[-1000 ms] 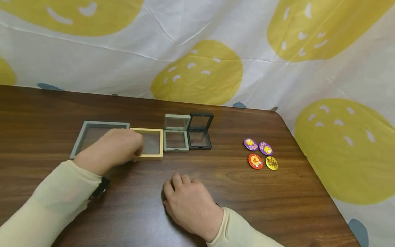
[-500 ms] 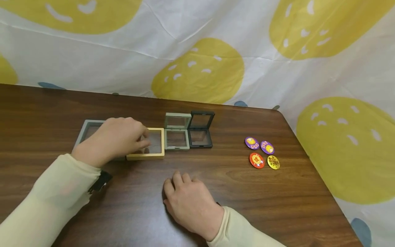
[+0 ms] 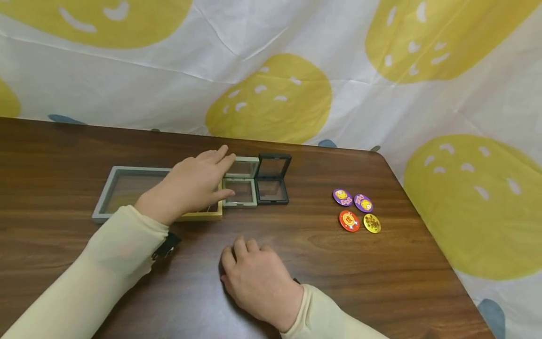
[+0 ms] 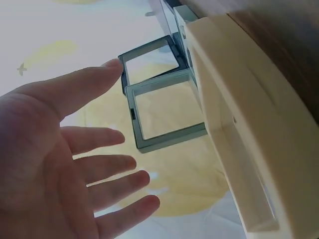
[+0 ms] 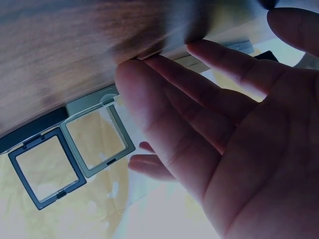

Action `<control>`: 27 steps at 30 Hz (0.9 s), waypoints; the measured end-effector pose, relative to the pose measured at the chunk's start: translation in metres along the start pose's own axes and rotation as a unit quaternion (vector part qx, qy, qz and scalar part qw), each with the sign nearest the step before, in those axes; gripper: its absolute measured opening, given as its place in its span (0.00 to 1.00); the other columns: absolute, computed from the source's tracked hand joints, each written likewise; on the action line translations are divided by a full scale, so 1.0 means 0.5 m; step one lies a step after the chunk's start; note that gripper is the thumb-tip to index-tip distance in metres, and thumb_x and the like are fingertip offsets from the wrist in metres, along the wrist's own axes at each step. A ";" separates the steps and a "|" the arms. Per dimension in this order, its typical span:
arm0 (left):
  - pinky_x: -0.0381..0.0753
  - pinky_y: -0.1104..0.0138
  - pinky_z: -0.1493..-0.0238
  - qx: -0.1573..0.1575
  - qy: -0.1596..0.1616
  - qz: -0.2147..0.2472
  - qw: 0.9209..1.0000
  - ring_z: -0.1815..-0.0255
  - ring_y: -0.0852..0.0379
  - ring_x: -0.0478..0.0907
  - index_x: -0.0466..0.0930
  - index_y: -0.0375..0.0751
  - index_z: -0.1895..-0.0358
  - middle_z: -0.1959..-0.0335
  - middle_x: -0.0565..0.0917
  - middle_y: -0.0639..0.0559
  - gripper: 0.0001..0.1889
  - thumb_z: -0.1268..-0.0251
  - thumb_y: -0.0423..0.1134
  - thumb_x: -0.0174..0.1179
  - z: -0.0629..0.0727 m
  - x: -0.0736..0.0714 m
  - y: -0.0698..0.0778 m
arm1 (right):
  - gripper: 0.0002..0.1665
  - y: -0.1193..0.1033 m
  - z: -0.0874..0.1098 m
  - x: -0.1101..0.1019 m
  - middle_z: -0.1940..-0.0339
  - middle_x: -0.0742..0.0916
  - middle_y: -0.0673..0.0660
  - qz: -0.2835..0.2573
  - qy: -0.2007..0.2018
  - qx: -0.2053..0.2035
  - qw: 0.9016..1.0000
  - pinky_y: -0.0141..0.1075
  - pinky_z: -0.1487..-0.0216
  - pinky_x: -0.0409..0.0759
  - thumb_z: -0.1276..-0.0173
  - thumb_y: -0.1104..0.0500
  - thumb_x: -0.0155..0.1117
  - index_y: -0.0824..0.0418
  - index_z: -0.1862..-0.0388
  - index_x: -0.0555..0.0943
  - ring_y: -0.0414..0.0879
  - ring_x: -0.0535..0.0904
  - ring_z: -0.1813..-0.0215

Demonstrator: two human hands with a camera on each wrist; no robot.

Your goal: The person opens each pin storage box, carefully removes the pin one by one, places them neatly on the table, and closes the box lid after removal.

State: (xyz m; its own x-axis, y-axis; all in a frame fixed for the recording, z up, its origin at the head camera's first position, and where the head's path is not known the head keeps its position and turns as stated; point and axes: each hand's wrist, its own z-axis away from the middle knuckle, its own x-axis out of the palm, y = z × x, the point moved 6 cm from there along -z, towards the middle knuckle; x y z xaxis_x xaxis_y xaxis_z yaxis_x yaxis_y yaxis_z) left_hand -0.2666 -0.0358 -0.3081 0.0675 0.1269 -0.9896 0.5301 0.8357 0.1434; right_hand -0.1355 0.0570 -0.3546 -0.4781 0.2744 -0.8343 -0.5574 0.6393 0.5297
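Note:
My left hand (image 3: 188, 188) hovers over the cream-yellow display frame (image 3: 203, 216), fingers spread and holding nothing. It covers much of that frame and part of the small green hinged display case (image 3: 256, 195). In the left wrist view, the straight fingers are apart from the yellow frame (image 4: 254, 94) and the raised green lid (image 4: 172, 141). Beside the green case stands a similar black case (image 3: 288, 195), its lid also up. My right hand (image 3: 260, 282) rests on the table in front of the cases, fingers loosely bent, with nothing in it.
At the row's left end lies a larger grey frame (image 3: 103, 197). Several round badges lie to the right: two purple (image 3: 342, 197), one red (image 3: 349, 221) and one gold (image 3: 372, 223). A patterned curtain (image 3: 347, 113) hangs behind the brown table (image 3: 330, 268).
My left hand has moved right from the yellow frame's left side, its fingers going from curled to spread. The right hand stays in place.

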 end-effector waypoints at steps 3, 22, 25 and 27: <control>0.68 0.46 0.36 0.004 -0.013 0.002 1.000 0.26 0.39 0.56 0.52 0.39 0.26 0.24 0.53 0.36 0.40 0.35 0.53 0.57 -0.003 0.006 0.005 | 0.26 0.000 0.000 0.000 0.62 0.83 0.52 -0.001 0.002 0.001 1.000 0.31 0.79 0.69 0.36 0.37 0.55 0.55 0.54 0.79 0.41 0.75 0.70; 0.81 0.55 0.55 0.054 0.073 -0.090 0.992 0.41 0.41 0.76 0.52 0.38 0.26 0.31 0.67 0.35 0.44 0.45 0.37 0.67 0.008 0.017 0.023 | 0.25 -0.002 0.002 0.001 0.61 0.83 0.53 0.001 0.007 0.007 1.000 0.31 0.78 0.70 0.36 0.37 0.54 0.55 0.55 0.79 0.41 0.75 0.70; 0.81 0.56 0.57 0.046 0.096 -0.117 0.987 0.46 0.43 0.79 0.53 0.39 0.27 0.34 0.70 0.36 0.44 0.46 0.39 0.68 0.003 0.023 0.027 | 0.25 -0.002 0.002 0.001 0.62 0.83 0.52 0.001 0.007 0.008 1.000 0.31 0.78 0.70 0.36 0.37 0.53 0.55 0.55 0.79 0.41 0.75 0.70; 0.81 0.58 0.60 0.041 0.117 -0.133 0.983 0.50 0.44 0.80 0.56 0.37 0.28 0.36 0.72 0.36 0.41 0.43 0.39 0.66 0.001 0.025 0.031 | 0.25 -0.003 0.003 0.001 0.62 0.83 0.52 0.001 0.009 0.009 1.000 0.31 0.78 0.70 0.36 0.37 0.53 0.56 0.55 0.79 0.41 0.75 0.70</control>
State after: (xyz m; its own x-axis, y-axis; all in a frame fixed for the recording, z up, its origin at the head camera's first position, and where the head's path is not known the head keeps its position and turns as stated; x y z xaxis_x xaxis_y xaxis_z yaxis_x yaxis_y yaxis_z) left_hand -0.2570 -0.0218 -0.3183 -0.2744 0.0380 -0.9609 0.5693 0.8117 -0.1305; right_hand -0.1343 0.0573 -0.3560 -0.4908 0.2636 -0.8305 -0.5448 0.6510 0.5286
